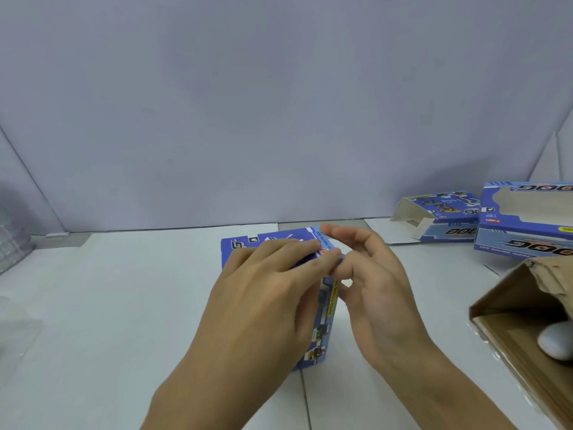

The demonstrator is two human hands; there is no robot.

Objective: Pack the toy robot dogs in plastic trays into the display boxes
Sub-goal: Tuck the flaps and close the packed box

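The left hand (266,290) is laid flat over the top of a blue display box (322,321), its fingers straight and pressed along the upper right edge. The right hand (372,280) is held just beside that edge, palm turned toward the left, fingers relaxed and slightly bent, nothing being gripped; its thumb is met by the left fingertips at the box corner. The box is stood upright on the white surface (124,305) directly under both hands, its top closed. No toy dog or plastic tray can be made out inside it. Beyond the right hand, well apart, a second blue box (440,217) is seen lying with an open end flap, and just beside that a larger windowed box (527,225) printed with "DOG". Nearer, to the right of the right hand, a brown cardboard carton (511,311) is placed, with a pale rounded object (555,341) inside. Far to the left, clear plastic (12,243) is visible at the edge.
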